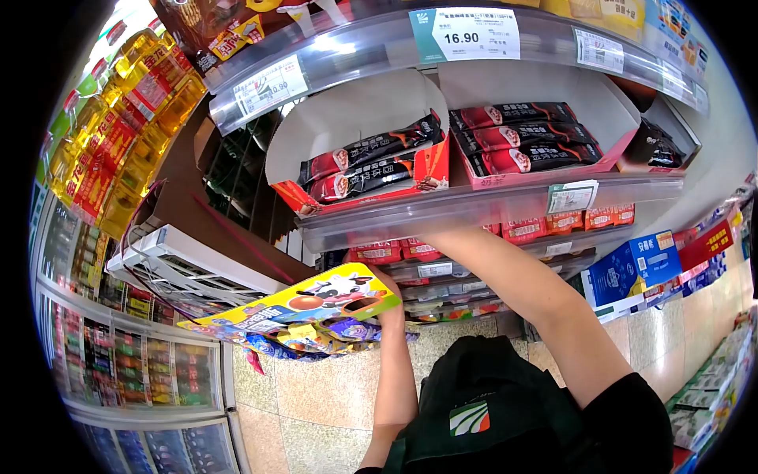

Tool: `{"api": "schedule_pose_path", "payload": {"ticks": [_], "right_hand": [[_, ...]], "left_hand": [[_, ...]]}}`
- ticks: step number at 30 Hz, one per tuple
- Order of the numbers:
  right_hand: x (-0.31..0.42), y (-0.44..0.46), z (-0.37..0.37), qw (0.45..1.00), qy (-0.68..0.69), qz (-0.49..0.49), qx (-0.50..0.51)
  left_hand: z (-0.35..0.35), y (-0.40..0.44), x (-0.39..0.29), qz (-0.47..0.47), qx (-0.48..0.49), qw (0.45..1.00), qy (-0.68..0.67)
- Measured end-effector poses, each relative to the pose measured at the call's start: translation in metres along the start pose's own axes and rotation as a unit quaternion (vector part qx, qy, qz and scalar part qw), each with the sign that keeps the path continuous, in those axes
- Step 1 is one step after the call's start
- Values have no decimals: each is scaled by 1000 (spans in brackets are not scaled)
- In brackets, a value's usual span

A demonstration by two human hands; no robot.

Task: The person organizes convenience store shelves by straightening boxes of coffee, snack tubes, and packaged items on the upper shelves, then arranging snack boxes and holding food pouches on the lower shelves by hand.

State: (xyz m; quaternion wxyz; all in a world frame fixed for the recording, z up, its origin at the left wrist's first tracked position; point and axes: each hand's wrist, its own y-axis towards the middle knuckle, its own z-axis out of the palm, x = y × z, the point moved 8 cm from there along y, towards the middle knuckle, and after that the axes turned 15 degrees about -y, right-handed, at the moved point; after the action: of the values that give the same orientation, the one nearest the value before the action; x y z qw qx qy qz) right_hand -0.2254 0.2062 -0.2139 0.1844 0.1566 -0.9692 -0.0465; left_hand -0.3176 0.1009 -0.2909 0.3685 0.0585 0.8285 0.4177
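My left hand grips the right end of a yellow display card printed with a cartoon cow. Small blue, yellow and purple snack packets show along the card's lower side. The fingers are partly hidden behind the card. My right forearm reaches forward under the lip of the middle shelf, where that hand is out of sight. Just above it, an open red-edged carton and a pink-edged carton hold black-and-red stick sachets.
Red packets line the lower shelf. Bottles of yellow oil stand at upper left, above a white rack. Glass-fronted coolers are at left. A blue box stands at right. Tiled floor lies below.
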Motion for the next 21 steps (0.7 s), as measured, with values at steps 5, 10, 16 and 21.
{"api": "schedule_pose_path", "payload": {"ticks": [5, 10, 16, 21], "right_hand": [[2, -1, 1, 1000, -10, -1, -2], [6, -2, 0, 1000, -21, -6, -4], [25, -89, -30, 954, -146, -90, -246], [11, -210, 31, 951, -130, -87, -266]], "left_hand": [[-2, 4, 24, -182, -26, 970, -158], [2, -4, -4, 113, -24, 987, 113], [6, -2, 40, -172, -70, 952, -243], [1, 21, 24, -162, -111, 960, -201]]}}
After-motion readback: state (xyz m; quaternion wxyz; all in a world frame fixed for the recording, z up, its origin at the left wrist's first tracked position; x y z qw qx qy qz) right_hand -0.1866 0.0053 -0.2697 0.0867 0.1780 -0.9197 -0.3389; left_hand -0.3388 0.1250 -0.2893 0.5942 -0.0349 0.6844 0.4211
